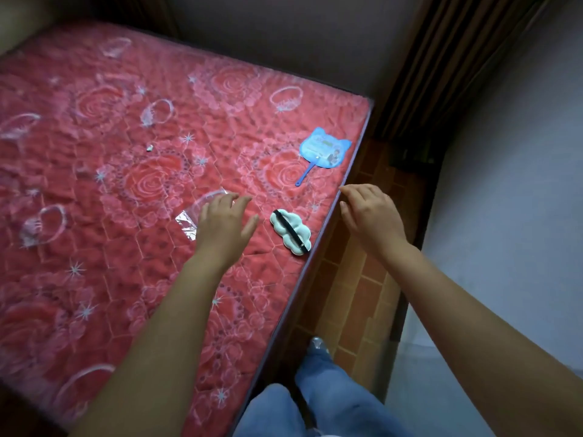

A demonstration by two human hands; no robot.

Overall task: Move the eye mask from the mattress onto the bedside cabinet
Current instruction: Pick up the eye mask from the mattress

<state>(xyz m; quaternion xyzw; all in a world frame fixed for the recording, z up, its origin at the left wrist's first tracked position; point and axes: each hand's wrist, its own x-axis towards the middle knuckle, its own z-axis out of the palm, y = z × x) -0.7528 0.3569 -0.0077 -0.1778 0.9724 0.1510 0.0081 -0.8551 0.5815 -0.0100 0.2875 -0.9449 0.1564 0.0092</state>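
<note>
A pale cloud-shaped eye mask (291,232) with a black strap across it lies on the red quilted mattress (126,184), close to its right edge. My left hand (224,223) hovers over the mattress just left of the mask, fingers spread and holding nothing. My right hand (369,212) is past the mattress edge, to the right of the mask, fingers loosely apart and holding nothing. Neither hand touches the mask. No bedside cabinet shows clearly in view.
A blue cat-shaped hand fan (325,150) lies on the mattress beyond the mask. A clear plastic wrapper (189,223) sits partly under my left hand. Brick-patterned floor (353,279) runs along the bed, with a grey wall (504,184) on the right. My jeans-clad legs (315,398) stand by the edge.
</note>
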